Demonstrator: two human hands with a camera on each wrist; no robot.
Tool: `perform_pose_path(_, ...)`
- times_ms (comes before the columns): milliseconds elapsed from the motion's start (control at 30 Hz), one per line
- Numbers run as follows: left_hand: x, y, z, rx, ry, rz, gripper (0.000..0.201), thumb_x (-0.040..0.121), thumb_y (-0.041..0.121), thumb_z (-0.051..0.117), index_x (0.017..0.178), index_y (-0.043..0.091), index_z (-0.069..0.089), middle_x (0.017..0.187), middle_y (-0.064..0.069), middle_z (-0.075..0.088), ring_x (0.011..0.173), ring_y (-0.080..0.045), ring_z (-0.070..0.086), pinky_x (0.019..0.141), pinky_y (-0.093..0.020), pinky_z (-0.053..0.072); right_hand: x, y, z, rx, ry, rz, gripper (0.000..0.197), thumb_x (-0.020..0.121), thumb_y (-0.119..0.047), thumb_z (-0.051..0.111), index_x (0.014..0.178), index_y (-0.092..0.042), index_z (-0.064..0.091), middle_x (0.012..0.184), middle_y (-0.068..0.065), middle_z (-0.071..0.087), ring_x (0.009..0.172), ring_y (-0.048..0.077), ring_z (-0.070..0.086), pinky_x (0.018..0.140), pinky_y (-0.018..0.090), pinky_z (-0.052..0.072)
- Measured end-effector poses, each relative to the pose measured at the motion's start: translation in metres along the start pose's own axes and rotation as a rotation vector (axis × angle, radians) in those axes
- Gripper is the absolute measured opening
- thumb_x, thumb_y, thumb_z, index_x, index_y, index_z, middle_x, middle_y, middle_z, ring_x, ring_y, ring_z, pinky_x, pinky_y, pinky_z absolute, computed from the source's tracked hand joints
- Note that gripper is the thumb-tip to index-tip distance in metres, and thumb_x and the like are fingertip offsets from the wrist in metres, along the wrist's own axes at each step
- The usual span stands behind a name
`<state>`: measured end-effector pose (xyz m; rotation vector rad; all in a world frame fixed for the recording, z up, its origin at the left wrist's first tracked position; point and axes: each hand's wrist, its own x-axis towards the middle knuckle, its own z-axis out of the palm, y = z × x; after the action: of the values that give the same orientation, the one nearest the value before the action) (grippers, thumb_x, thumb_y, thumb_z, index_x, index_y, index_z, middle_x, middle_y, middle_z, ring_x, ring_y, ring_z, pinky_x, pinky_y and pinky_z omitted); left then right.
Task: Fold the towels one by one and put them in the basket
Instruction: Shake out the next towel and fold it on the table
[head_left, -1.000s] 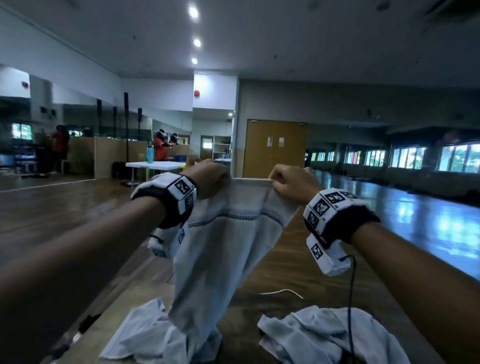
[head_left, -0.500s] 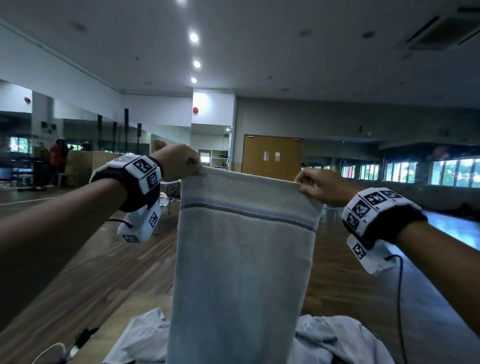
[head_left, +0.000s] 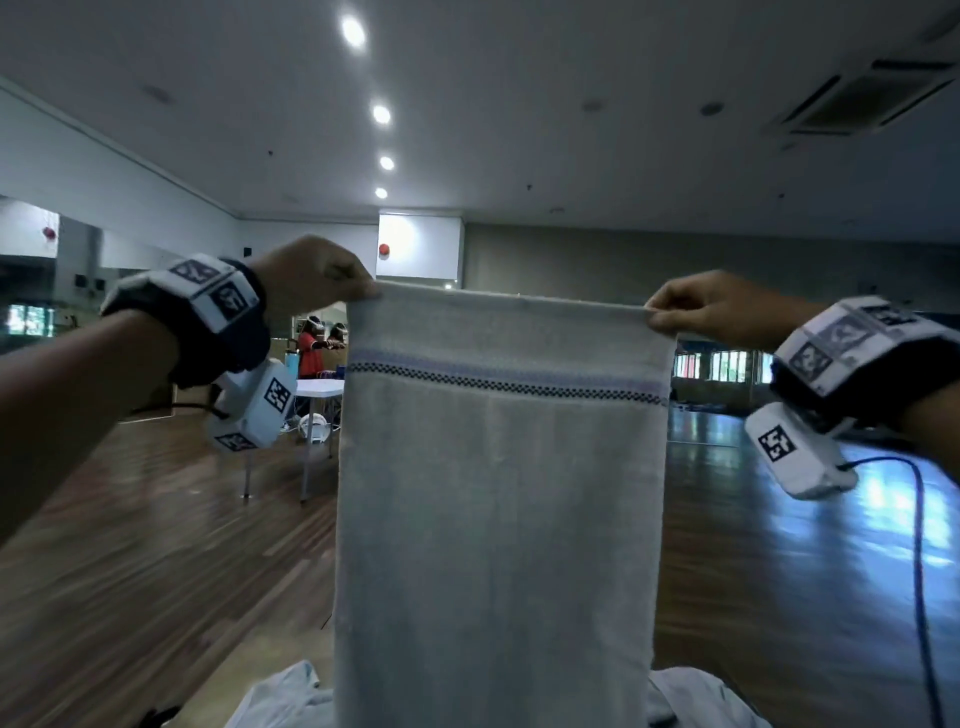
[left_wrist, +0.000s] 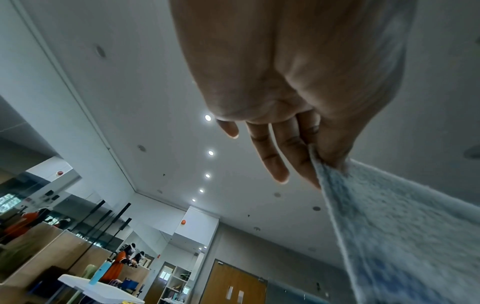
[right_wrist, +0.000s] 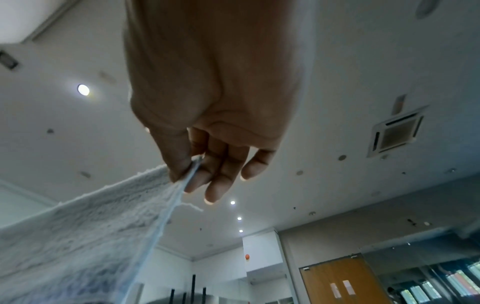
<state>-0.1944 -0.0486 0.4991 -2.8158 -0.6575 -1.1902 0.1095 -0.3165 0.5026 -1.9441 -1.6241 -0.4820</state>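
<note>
In front of the person, at chest height, a pale towel (head_left: 498, 467) with a dark checked stripe hangs flat and taut. The left hand (head_left: 311, 275) has its grip pinched on the top left corner, and the right hand (head_left: 727, 312) pinches the top right corner. Below, more crumpled towels (head_left: 280, 696) lie on the worktop.

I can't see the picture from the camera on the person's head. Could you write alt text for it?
Two hands hold a pale towel stretched flat in the air: the left hand pinches one top corner, the right hand the other. It hangs straight down, a dark patterned stripe near its top, with more crumpled towels below, in a large hall with a wooden floor.
</note>
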Motion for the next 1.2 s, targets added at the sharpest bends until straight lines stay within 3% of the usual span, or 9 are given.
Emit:
perform_pose_path(100,0.018,-0.002,-0.012,-0.122,0.039,-0.034,0.027,0.089,0.029,0.056,0.102,0.007,0.065,0.098,-0.008,0.063,0.09,-0.023,0.059,0.078,-0.033,0.048,0.017,0.0,-0.014,0.083,0.056,0.011,0.012,0.087,-0.013,0.062,0.087,-0.025,0.063,0.089,0.006,0.066,0.085,0.019,0.058,0.083,0.032,0.044)
perform_pose_path(200,0.033,-0.009,-0.001,-0.125,0.014,-0.092,0.018,0.091,0.024,0.054,0.099,0.01,0.063,0.089,-0.002,0.061,0.077,-0.015,0.056,0.069,-0.027,0.046,0.035,0.012,-0.007,0.108,0.082,0.045,0.012,0.086,-0.013,0.063,0.084,-0.025,0.064,0.087,0.004,0.066,0.084,0.018,0.058,0.084,0.032,0.043)
perform_pose_path(400,0.03,-0.046,0.106,-0.119,-0.421,-0.143,0.018,0.094,0.002,0.045,0.092,-0.002,0.062,0.084,-0.007,0.064,0.083,-0.024,0.059,0.074,-0.027,0.055,0.034,0.065,0.093,-0.002,-0.238,0.225,0.012,0.087,-0.015,0.061,0.08,-0.026,0.062,0.083,-0.005,0.064,0.08,0.015,0.06,0.07,0.025,0.045)
perform_pose_path(567,0.038,-0.058,0.137,-0.022,-0.138,-0.056,0.012,0.089,0.008,0.056,0.097,0.004,0.064,0.088,-0.008,0.061,0.081,-0.021,0.058,0.063,-0.02,0.051,0.04,0.073,0.117,0.023,0.068,0.225,0.007,0.088,-0.012,0.06,0.089,-0.018,0.064,0.079,-0.005,0.061,0.08,0.02,0.06,0.071,0.03,0.046)
perform_pose_path(700,0.055,-0.042,0.108,-0.2,0.1,-0.144,0.019,0.09,0.011,0.054,0.104,0.002,0.064,0.101,-0.024,0.066,0.087,-0.034,0.061,0.086,-0.047,0.051,0.052,0.058,0.09,0.043,0.315,0.189,0.01,0.087,-0.012,0.062,0.094,-0.017,0.066,0.073,-0.006,0.06,0.067,0.01,0.055,0.059,0.022,0.04)
perform_pose_path(767,0.056,-0.033,0.093,-0.164,0.097,-0.16,0.024,0.09,0.01,0.053,0.11,0.001,0.062,0.106,-0.025,0.065,0.084,-0.032,0.058,0.086,-0.046,0.049,0.051,0.051,0.078,0.087,0.34,0.186,0.011,0.086,-0.012,0.063,0.095,-0.018,0.066,0.074,-0.007,0.061,0.067,0.007,0.055,0.057,0.02,0.041)
perform_pose_path(933,0.037,-0.031,0.073,-0.109,-0.081,-0.028,0.023,0.089,0.007,0.055,0.107,-0.005,0.061,0.096,-0.019,0.061,0.089,-0.035,0.059,0.084,-0.045,0.052,0.032,0.043,0.07,0.092,0.182,0.19,0.011,0.084,-0.012,0.066,0.094,-0.015,0.069,0.085,0.0,0.066,0.079,0.015,0.059,0.065,0.022,0.043)
perform_pose_path(1033,0.019,-0.038,0.073,-0.043,-0.222,-0.05,0.021,0.089,0.007,0.055,0.107,-0.001,0.061,0.094,-0.011,0.061,0.094,-0.029,0.06,0.069,-0.02,0.053,0.017,0.041,0.077,0.091,0.018,0.194,0.01,0.083,-0.013,0.066,0.082,-0.023,0.067,0.083,-0.004,0.066,0.079,0.013,0.06,0.065,0.022,0.042)
perform_pose_path(1200,0.002,-0.047,0.08,-0.015,-0.317,-0.076,0.022,0.09,0.011,0.054,0.109,0.004,0.062,0.105,-0.01,0.063,0.098,-0.023,0.06,0.074,-0.02,0.048,0.006,0.042,0.09,0.115,-0.113,0.192,0.013,0.083,-0.017,0.067,0.078,-0.028,0.065,0.086,-0.005,0.066,0.084,0.013,0.06,0.077,0.03,0.046)
